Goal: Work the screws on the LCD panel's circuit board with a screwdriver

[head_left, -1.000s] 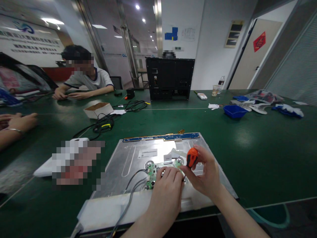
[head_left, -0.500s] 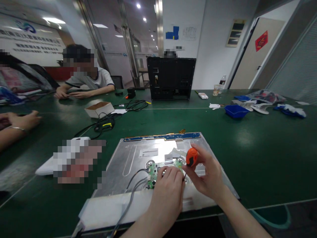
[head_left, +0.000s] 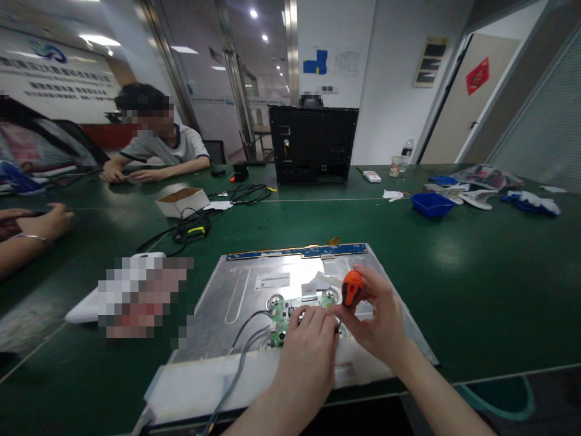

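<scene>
A silver metal panel (head_left: 236, 284) lies on the green table, with a blue strip board (head_left: 336, 249) along its far edge. On the panel is a green circuit board (head_left: 279, 321), with grey and black cables (head_left: 242, 363) at its left side. My left hand (head_left: 311, 345) rests over the board's right part, fingers bent together; what they grip, if anything, is hidden. In my right hand (head_left: 379, 315) is an orange and black screwdriver (head_left: 351, 288), held upright by its handle. Its tip is hidden beside my left hand.
A black monitor-like unit (head_left: 314, 145) stands at the back. A blue tray (head_left: 432, 204) and gloves are at the right. At the left are an open box (head_left: 181, 201), black cables (head_left: 190, 227), a white object (head_left: 86, 306) and other people's hands.
The fingers of my right hand have shifted slightly around the screwdriver handle, which has turned a little. My left hand stays on the board.
</scene>
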Action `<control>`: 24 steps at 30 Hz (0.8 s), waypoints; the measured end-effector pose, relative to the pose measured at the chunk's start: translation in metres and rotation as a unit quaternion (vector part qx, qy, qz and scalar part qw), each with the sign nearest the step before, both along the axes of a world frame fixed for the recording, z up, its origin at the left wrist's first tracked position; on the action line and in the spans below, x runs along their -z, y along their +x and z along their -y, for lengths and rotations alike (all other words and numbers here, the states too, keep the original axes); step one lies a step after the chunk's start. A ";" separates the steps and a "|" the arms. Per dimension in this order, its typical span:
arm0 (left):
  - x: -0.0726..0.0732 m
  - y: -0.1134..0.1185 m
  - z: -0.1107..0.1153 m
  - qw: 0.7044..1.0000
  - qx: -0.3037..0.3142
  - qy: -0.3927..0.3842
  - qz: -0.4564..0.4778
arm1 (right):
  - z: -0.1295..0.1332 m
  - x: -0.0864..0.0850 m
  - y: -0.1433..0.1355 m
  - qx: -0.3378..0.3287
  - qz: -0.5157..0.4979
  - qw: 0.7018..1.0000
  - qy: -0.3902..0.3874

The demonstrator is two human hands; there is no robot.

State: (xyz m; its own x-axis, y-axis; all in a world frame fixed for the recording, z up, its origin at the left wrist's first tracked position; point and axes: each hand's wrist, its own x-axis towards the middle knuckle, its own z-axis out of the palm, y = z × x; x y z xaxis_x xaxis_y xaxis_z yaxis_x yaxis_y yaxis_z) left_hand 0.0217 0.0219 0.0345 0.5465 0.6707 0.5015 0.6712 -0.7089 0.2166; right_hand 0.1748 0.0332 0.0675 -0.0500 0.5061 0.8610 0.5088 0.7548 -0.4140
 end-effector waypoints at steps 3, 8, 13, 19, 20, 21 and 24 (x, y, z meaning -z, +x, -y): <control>0.000 0.000 0.000 1.000 0.002 -0.005 0.005 | -0.001 0.002 -0.001 0.002 -0.009 1.000 -0.003; 0.000 -0.001 0.000 1.000 0.008 -0.008 0.016 | 0.001 0.002 -0.001 0.016 -0.006 1.000 -0.011; 0.000 -0.001 0.001 1.000 0.010 -0.011 0.016 | 0.004 -0.002 -0.001 0.040 0.010 0.999 -0.016; 0.000 -0.002 0.001 1.000 0.015 -0.022 0.017 | 0.004 -0.001 -0.002 0.037 0.001 0.999 -0.021; 0.000 -0.002 0.002 0.999 0.016 -0.024 0.017 | 0.004 0.000 -0.001 0.038 -0.002 0.999 -0.018; 0.000 -0.002 0.002 0.999 0.017 -0.026 0.017 | 0.005 0.000 0.000 0.041 -0.008 0.999 -0.014; -0.001 -0.003 0.002 0.999 0.017 -0.040 0.013 | 0.006 -0.001 0.003 0.062 -0.034 0.998 0.002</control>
State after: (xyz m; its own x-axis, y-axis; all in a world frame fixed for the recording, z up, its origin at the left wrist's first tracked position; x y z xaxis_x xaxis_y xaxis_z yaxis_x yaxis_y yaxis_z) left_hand 0.0190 0.0196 0.0357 0.5567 0.6912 0.4608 0.6413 -0.7102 0.2904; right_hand 0.1777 0.0270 0.0683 0.0709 0.5021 0.8619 0.5690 0.6893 -0.4484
